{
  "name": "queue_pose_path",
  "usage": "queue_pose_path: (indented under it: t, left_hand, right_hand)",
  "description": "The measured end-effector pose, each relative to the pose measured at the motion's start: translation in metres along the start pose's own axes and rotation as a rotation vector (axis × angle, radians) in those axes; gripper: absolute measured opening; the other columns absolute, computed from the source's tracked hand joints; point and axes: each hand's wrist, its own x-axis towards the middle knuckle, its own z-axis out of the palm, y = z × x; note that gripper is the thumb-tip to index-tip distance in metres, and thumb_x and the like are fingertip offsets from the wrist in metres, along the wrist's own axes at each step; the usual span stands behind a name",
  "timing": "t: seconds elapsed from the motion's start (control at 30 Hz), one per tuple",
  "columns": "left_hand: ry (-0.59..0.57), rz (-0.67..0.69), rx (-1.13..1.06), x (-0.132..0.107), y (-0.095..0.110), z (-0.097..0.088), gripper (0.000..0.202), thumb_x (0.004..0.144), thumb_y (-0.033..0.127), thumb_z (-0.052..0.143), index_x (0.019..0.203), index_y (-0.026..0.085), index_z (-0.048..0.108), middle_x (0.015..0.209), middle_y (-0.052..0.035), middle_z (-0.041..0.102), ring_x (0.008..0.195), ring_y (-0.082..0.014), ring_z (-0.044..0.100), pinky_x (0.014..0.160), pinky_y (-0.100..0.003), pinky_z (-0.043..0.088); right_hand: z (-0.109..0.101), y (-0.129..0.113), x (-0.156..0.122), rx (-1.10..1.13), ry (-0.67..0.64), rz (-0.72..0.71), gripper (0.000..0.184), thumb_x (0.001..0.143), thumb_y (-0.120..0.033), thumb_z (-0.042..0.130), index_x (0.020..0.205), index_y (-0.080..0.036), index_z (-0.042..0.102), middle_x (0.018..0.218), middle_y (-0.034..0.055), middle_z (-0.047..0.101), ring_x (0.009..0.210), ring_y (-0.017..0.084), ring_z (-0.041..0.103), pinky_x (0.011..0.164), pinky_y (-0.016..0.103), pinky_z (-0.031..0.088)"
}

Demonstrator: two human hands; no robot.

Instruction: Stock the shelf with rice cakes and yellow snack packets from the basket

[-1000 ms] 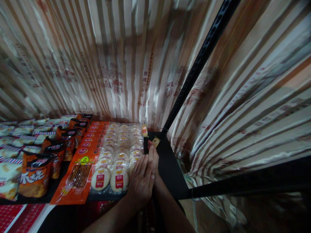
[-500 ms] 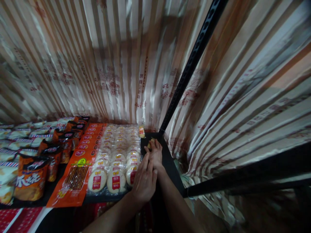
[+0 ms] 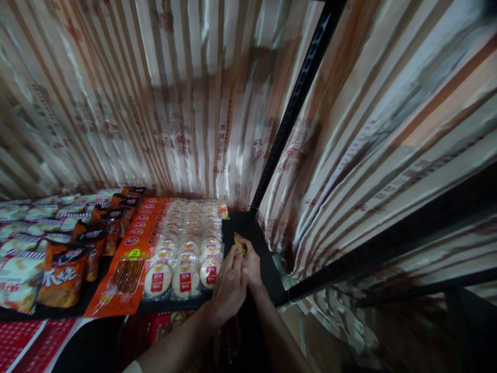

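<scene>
My right hand (image 3: 251,264) is closed around a small yellowish snack packet (image 3: 238,242), just above the bare right end of the black shelf (image 3: 258,241). My left hand (image 3: 230,285) lies against it, fingers stretched out and close together, their tips near the packet's lower end. Whether those tips also grip the packet is hard to make out. Left of my hands stand rows of round white rice crackers (image 3: 185,280) in clear wrappers. A similar small yellow packet (image 3: 224,210) sits at the back end of these rows.
Overlapping orange bags of snack sticks (image 3: 128,274) lie beside the crackers. Farther left are orange-and-black snack bags (image 3: 64,274) and white snack bags (image 3: 21,280). A black metal post (image 3: 287,124) rises at the shelf corner, with striped curtain (image 3: 194,103) behind.
My right hand has drawn back from the shelf's rear corner, bringing the small packet nearer. My left hand has stayed against the right. The view has shifted slightly.
</scene>
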Motion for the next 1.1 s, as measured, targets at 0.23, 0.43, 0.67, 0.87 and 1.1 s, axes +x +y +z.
queue_pose_path:
  t: [0.23,0.43,0.67,0.87,1.1]
  left_hand:
    - [0.039,-0.013,-0.057,-0.003,0.008,0.003,0.051,0.088,0.026,0.029,0.134,0.006,0.038,0.145,-0.0162,0.03,0.135,-0.0214,0.026,0.111,-0.038,0.027]
    - [0.058,-0.011,-0.094,-0.004,0.007,0.008,0.051,0.089,0.025,0.028,0.135,0.005,0.034,0.144,-0.0168,0.032,0.134,-0.0206,0.027,0.112,-0.04,0.026]
    - [0.127,-0.05,-0.083,0.002,0.006,-0.009,0.05,0.085,0.016,0.032,0.135,0.007,0.035,0.145,-0.0161,0.031,0.135,-0.0215,0.027,0.112,-0.041,0.027]
    - [0.114,-0.088,-0.031,0.003,0.002,-0.026,0.049,0.082,0.012,0.036,0.131,0.008,0.041,0.14,-0.0161,0.038,0.131,-0.0236,0.034,0.109,-0.04,0.031]
    - [0.087,-0.045,-0.051,0.002,-0.004,-0.025,0.036,0.085,0.013,0.035,0.113,0.013,0.058,0.112,-0.0103,0.057,0.105,-0.0179,0.054,0.095,-0.031,0.043]
  right_hand:
    - [-0.01,-0.017,-0.014,0.877,0.151,0.486,0.033,0.061,-0.029,0.063,0.092,-0.02,0.057,0.08,0.0002,0.069,0.072,0.015,0.065,0.068,0.025,0.052]
    - [-0.02,-0.025,-0.024,1.018,0.034,0.529,0.026,0.063,-0.027,0.059,0.088,-0.021,0.057,0.079,0.0019,0.07,0.077,0.019,0.067,0.069,0.031,0.055]
    - [-0.031,-0.043,-0.034,0.897,-0.09,0.541,0.022,0.068,-0.029,0.058,0.086,-0.018,0.062,0.077,0.0038,0.069,0.064,0.016,0.065,0.045,0.022,0.046]
    - [-0.038,-0.049,-0.03,0.658,-0.171,0.56,0.017,0.07,-0.028,0.053,0.079,-0.016,0.063,0.061,0.0016,0.065,0.046,0.011,0.058,0.033,0.015,0.025]
    - [-0.04,-0.057,-0.027,0.528,-0.219,0.479,0.022,0.071,-0.035,0.06,0.085,-0.018,0.061,0.056,-0.0018,0.061,0.041,0.01,0.054,0.032,0.015,0.024]
